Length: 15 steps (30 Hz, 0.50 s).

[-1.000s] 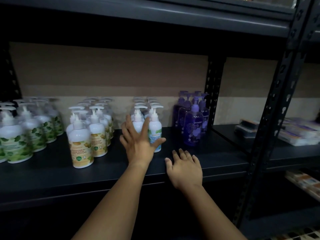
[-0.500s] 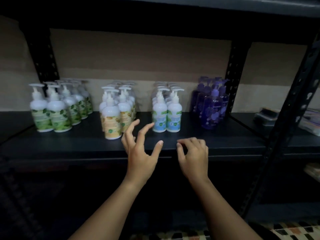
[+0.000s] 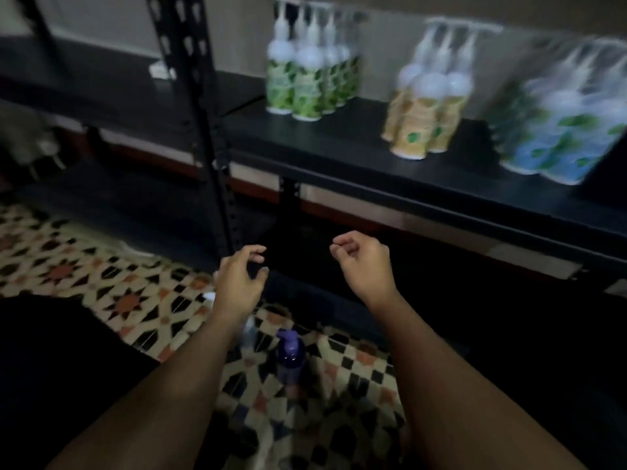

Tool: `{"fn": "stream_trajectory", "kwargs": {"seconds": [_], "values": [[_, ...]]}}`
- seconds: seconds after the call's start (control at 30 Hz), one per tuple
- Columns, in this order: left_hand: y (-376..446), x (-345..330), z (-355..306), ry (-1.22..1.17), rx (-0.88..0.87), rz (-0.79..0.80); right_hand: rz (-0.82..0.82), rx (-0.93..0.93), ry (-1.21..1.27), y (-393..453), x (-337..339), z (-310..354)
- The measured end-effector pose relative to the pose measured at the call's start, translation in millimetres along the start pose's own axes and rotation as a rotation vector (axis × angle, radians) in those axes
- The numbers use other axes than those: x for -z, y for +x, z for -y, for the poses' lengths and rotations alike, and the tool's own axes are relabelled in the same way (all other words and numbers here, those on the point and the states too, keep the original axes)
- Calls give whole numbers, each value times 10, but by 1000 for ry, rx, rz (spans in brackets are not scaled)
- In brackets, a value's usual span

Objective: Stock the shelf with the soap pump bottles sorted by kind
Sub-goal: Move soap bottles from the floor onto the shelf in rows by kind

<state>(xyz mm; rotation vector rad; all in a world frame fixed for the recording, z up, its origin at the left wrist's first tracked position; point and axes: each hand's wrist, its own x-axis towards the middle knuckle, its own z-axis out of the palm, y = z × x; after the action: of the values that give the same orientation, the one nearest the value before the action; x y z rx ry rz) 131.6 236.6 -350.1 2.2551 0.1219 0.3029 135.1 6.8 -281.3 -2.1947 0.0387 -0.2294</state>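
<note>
On the dark shelf (image 3: 390,171) stand three groups of white pump bottles, blurred by motion: green-label bottles (image 3: 305,86), yellow-label bottles (image 3: 424,123) and blue-label bottles (image 3: 556,140). A purple pump bottle (image 3: 289,354) stands on the tiled floor between my forearms, with a pale bottle (image 3: 249,334) beside it, partly hidden by my left arm. My left hand (image 3: 239,283) hangs below the shelf edge, fingers curled and apart, empty. My right hand (image 3: 364,266) is beside it, fingers loosely curled, empty.
A black perforated upright (image 3: 200,130) of the rack stands left of the shelf. The patterned tile floor (image 3: 101,283) spreads below. A dark mass (image 3: 51,351) lies at lower left. A lower shelf level (image 3: 441,317) is in deep shadow.
My view has swung down and to the left, so the shelf now sits at upper right. Both hands have come off the shelf and dropped below its edge, over the floor.
</note>
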Motion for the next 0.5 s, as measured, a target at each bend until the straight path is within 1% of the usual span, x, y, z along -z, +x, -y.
{"fn": "stream_trajectory", "kwargs": {"seconds": [0.07,0.13,0.2,0.23,0.27,0.33,0.4,0.43,0.5], "values": [[22,65,432,18,192,12,137,-77,20,90,-418,0],[45,92,783,62,401,26,286,-123,-15,160,-822,-35],[57,84,1110,112,589,96,432,-176,-55,203,-1201,-108],[57,93,1230,106,621,147,496,-205,-81,213,-1377,-151],[68,90,1386,43,604,189,545,-228,-110,224,-1551,-206],[65,66,1574,-74,536,200,605,-256,-197,237,-1881,-324],[83,-40,1783,7,513,301,669,-277,-273,243,-2163,-443],[117,-71,1867,-25,538,337,703,-274,-300,246,-2282,-501],[203,-159,1960,-117,572,336,758,-274,-351,247,-2480,-606]]}}
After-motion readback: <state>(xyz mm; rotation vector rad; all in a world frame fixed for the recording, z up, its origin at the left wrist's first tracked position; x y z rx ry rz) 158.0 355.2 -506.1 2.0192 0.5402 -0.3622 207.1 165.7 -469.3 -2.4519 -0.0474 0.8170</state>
